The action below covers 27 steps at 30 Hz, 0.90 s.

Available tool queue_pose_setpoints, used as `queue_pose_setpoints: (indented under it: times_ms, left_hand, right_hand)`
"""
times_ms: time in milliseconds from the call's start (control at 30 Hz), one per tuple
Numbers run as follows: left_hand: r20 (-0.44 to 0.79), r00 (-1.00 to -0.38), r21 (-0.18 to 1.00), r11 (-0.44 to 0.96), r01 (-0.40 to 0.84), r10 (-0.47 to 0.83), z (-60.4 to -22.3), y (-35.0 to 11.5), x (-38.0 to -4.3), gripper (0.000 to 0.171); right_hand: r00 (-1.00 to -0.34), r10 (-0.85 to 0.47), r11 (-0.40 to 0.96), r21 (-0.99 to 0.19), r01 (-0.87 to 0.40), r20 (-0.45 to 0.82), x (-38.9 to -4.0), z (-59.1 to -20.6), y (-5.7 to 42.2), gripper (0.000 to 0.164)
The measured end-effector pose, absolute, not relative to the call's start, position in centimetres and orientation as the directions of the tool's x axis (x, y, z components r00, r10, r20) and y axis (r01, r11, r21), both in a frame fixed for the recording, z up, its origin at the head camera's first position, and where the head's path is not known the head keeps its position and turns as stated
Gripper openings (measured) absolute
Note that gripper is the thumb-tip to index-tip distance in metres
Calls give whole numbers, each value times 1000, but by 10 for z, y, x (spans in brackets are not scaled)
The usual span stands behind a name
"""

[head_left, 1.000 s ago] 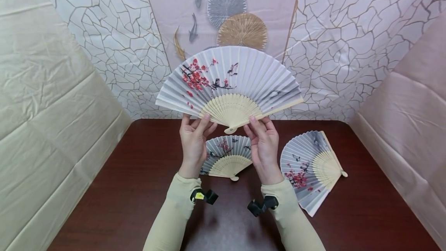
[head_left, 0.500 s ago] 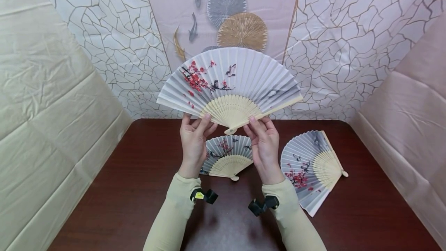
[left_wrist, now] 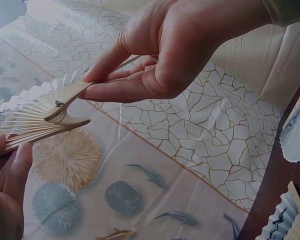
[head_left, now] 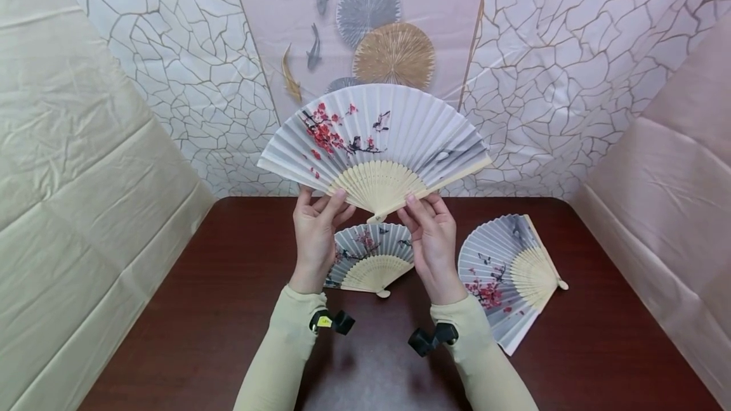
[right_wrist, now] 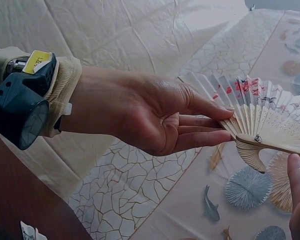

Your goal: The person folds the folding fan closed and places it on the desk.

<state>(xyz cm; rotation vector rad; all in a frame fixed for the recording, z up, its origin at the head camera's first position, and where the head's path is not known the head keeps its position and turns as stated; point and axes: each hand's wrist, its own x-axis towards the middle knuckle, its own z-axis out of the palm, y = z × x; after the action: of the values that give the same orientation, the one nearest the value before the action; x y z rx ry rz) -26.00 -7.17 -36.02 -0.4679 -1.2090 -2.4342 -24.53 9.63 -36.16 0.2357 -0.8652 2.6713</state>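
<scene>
An opened folding fan (head_left: 400, 125), white and grey with red blossoms, birds and pale wooden ribs, is held up in front of the back cloth in the head view. My left hand (head_left: 316, 240) pinches its left edge near the ribs, thumb in front. At the lower right edge my right hand (head_left: 434, 243) grips the outer wooden stick between thumb and fingers. The fan's pivot end points down between both hands. In the right wrist view the left hand (right_wrist: 155, 115) shows from the side, and in the left wrist view the right hand (left_wrist: 160, 60) does.
On the dark red table (head_left: 217, 335) lie two more opened fans. One blossom fan (head_left: 374, 268) sits between my forearms, partly hidden by the hands; another fan (head_left: 528, 274) lies at the right. Patterned cloth (head_left: 188, 49) hangs behind, with pale cloth walls at both sides.
The held fan dips slightly lower in the head view, its pivot end now just overlapping the top of the fan behind. Both hands keep their grip.
</scene>
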Motion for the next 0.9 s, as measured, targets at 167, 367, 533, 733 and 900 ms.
queue_pose_setpoints:
  times_ms: [167, 367, 533, 733, 900]
  left_hand:
    - [462, -870, 688, -548, 475, -173, -361, -73, -260, 40]
    - [459, -874, 700, -543, 464, -156, -362, -72, -261, 40]
    - [461, -876, 709, -535, 459, -142, -361, -73, -261, 39]
    - [453, -884, 732, -518, 442, -114, -361, -75, -260, 36]
    - [469, -878, 733, -513, 448, -96, -363, -76, -262, 36]
  right_hand:
    - [-935, 244, -755, -555, -349, 256, -245, -363, 97, 21]
    - [-938, 233, -741, -578, -342, 257, -245, -363, 100, 21]
    - [-938, 227, -729, -592, -343, 264, -244, -362, 100, 21]
    - [-944, 222, -711, -621, -329, 245, -243, -362, 100, 22]
    - [-949, 209, -703, -639, -313, 235, -242, -363, 101, 22]
